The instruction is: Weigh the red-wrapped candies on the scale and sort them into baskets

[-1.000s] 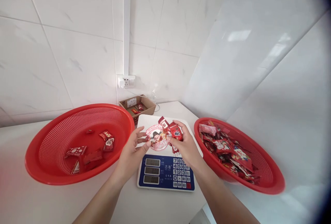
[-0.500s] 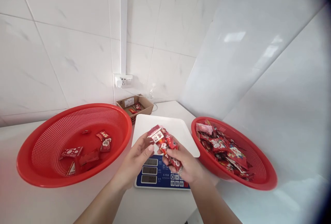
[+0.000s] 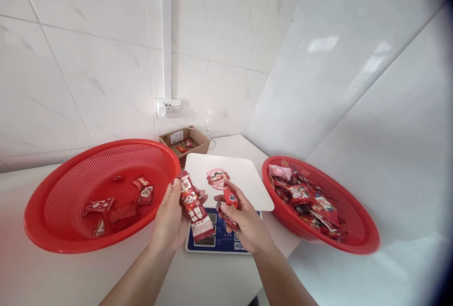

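While left fingers grip a red packet, long axis slanting down-right — right fingers clasp small packets

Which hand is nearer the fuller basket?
Right: your right hand is left of the fuller basket; your left hand is farther left, beside the other basket.

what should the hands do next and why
Perhaps lower the long red packet in the left hand onto the scale's white plate. The packet is held near the plate's front edge, apart from the small red packets in the right hand, and the plate has bare room beside the round picture.
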{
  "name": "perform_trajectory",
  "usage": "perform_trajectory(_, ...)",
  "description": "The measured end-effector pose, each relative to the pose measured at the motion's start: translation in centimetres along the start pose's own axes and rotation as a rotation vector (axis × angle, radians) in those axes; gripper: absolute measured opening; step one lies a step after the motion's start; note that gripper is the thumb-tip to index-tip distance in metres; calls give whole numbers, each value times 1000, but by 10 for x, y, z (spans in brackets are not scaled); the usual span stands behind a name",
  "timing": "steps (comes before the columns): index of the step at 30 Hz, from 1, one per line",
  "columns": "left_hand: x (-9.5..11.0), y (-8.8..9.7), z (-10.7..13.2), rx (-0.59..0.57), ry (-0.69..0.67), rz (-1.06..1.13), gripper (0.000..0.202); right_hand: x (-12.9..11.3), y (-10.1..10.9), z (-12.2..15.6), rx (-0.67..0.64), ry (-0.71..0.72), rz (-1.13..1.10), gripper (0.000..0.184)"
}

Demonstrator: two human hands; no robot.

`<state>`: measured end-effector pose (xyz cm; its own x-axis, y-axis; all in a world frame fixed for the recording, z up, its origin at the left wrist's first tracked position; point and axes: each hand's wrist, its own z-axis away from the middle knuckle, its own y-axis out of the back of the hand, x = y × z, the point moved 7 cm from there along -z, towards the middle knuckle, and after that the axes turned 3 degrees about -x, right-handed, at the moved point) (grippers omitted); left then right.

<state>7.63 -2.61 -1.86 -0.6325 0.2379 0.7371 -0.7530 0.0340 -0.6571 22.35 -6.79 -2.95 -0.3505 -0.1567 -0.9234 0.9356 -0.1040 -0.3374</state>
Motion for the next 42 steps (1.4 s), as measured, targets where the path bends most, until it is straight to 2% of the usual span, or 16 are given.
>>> perform_trajectory(2,-3,0,0,-7,28,-33,23,-2,1,0,16,19,9,70)
perform_trajectory(5,-13,-9,6,-90,101,-115,30,-6,2,-2,56,88,29,71)
perform_trajectory(9,-22,-24,15,-259,142,-254,62,-2,-5,-1,51,149,89,68)
perform_trajectory(11,-24,-26,16,-297,126,-322,70,2,-9,0,31,146,101,66)
perform_trajectory(15,-23,-19,10,-247,88,-337,66,-4,-9,2,-16,211,104,64)
perform_trajectory(17,-16,-13,6,-184,48,-307,63,-17,3,-2,39,277,206,65)
perform_trajectory(21,7,-2,3,-20,-17,-238,65,-50,50,-19,332,395,642,71)
perform_trajectory(23,18,1,3,17,-33,-219,65,-58,63,-31,359,404,919,70)
perform_trajectory(26,31,4,2,41,-69,-205,58,-54,68,-43,324,304,1331,63)
perform_trajectory(28,36,5,2,50,-95,-198,52,-45,63,-44,240,210,1475,56)
perform_trajectory(31,38,5,2,45,-112,-193,52,-29,43,-44,41,128,1545,54)
perform_trajectory(34,37,4,3,35,-97,-197,59,-20,29,-52,-67,94,1591,55)
perform_trajectory(37,36,3,5,28,-86,-206,64,-17,26,-71,-93,72,1612,58)
perform_trajectory(42,35,-1,7,12,-62,-223,69,-26,25,-93,-52,110,1603,55)
